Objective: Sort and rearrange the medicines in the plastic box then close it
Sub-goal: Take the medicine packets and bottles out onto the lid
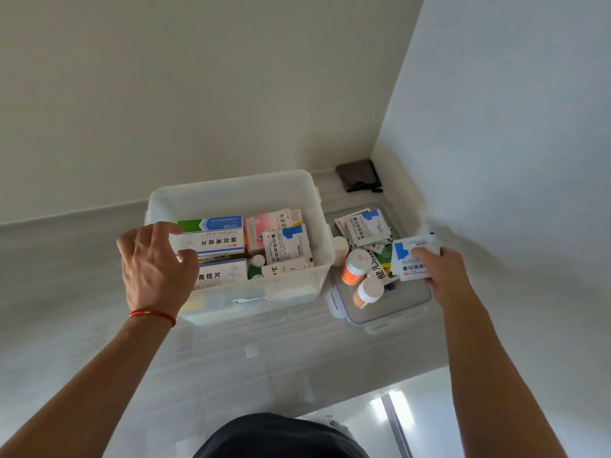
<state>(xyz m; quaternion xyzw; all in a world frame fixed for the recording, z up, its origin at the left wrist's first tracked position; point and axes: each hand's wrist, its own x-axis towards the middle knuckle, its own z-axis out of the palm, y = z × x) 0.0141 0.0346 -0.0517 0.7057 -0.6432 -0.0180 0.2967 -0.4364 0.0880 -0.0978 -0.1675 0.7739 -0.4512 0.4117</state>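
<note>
Your left hand (155,266) rests spread on the near-left rim of the plastic box (231,193), which sits uncovered on the counter (66,259), packed with medicine cartons. Your right hand (443,272) pinches white-and-blue sachets (411,257) above the lid (406,300) alongside.

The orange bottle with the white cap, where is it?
The orange bottle lies on the lid right of the plastic box, beside the right hand.

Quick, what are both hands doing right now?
Left hand: open, fingers on the plastic box rim, holding nothing.
Right hand: closed on white-and-blue sachets.
</note>
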